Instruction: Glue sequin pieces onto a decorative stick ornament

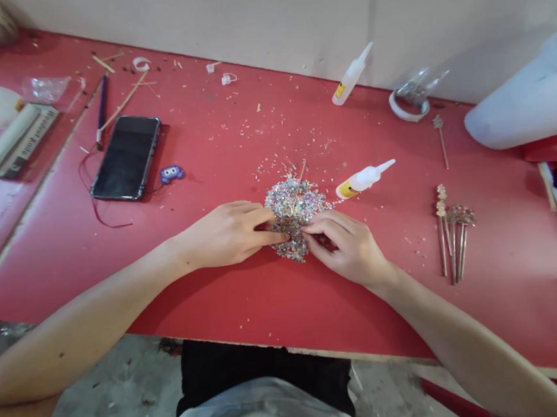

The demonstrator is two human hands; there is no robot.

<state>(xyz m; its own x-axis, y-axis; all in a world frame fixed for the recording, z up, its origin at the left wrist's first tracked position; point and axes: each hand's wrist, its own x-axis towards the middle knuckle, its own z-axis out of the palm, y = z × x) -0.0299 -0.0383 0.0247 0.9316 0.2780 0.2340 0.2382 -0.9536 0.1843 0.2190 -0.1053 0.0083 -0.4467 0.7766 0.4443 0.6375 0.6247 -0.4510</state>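
Observation:
A loose pile of small iridescent sequins or chips (284,195) lies on the red table. Over it, my left hand (237,234) pinches the decorated head of a hairpin (298,189), whose thin gold shaft points away from me. My right hand (341,242) is closed in a pinch at the near right side of that head; whatever its fingertips hold is too small to make out. Just beyond my right hand lies a white glue bottle with a yellow label (360,181).
Several finished-looking hairpins (454,239) lie at the right. Toward the wall are a second glue bottle (351,77), a tape roll (409,105) and a large white cylinder (520,96). A phone (127,157), a purple charm (172,173), a brush (102,113) and a knife box (17,142) lie left.

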